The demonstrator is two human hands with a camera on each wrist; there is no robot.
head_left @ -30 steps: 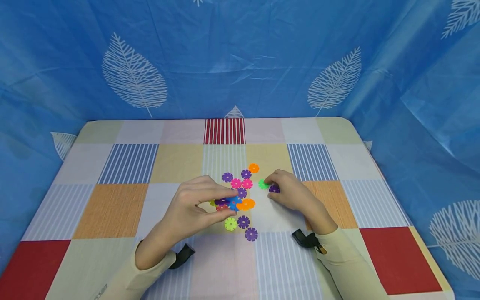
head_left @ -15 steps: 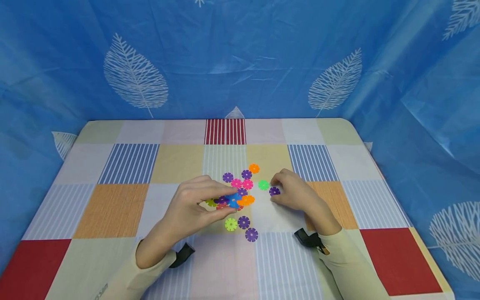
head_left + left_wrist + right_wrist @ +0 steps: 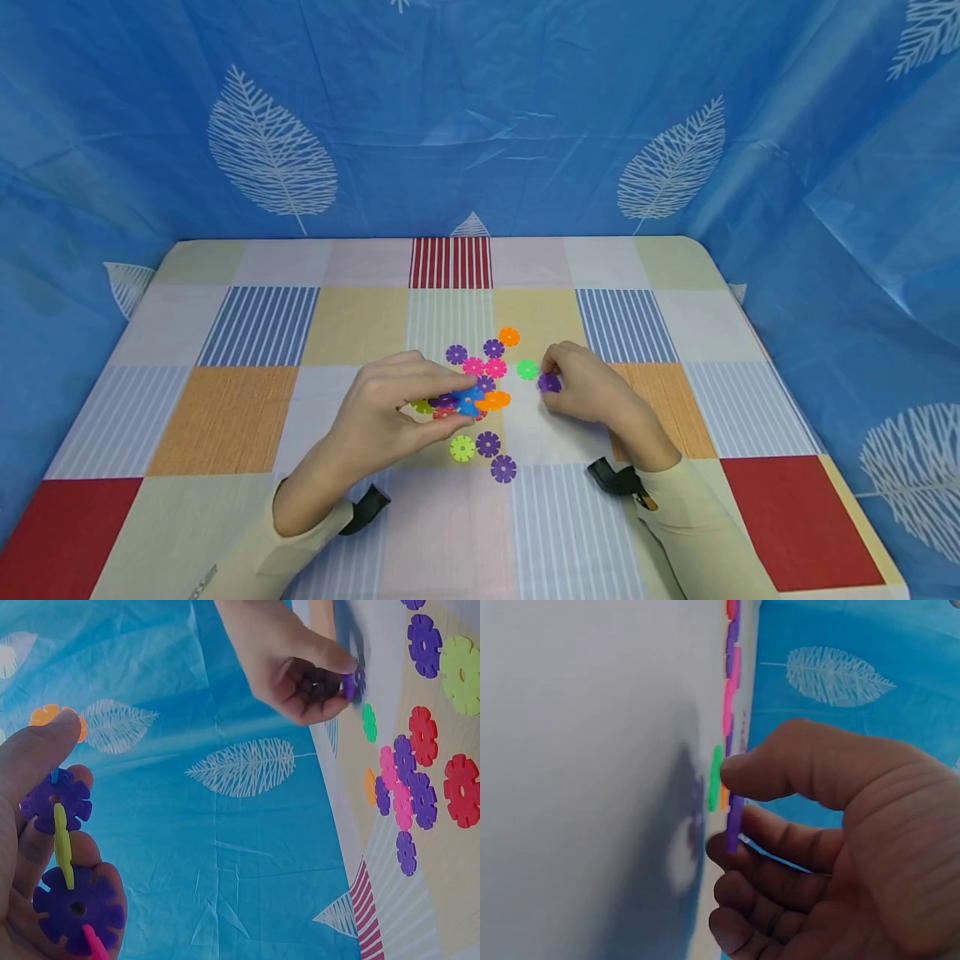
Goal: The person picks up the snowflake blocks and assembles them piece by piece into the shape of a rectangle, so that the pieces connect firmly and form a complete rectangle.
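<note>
My left hand point(image 3: 382, 408) grips a chain of notched plastic flower discs between thumb and fingers. In the left wrist view the chain shows an orange disc point(image 3: 45, 715), a purple disc point(image 3: 66, 796), a yellow-green disc point(image 3: 63, 847) edge-on, a second purple disc point(image 3: 101, 892) and a pink edge. A blue disc point(image 3: 468, 402) of the chain faces up in the head view. My right hand point(image 3: 592, 383) pinches a single purple disc point(image 3: 736, 825) by its edges, close over the cloth. Just left of those fingertips lies a loose green disc point(image 3: 527, 370).
Loose discs lie mid-table: an orange disc point(image 3: 509, 337) at the back, pink discs point(image 3: 495, 368), several purple ones, red discs point(image 3: 463, 791) and a lime disc point(image 3: 462, 448) nearer the front. A patchwork cloth point(image 3: 360, 329) covers the table; a blue curtain point(image 3: 472, 125) surrounds it.
My right hand has shifted slightly right, uncovering the green disc, and the purple disc at its fingertips now tilts up. The chain in my left hand has turned slightly.
</note>
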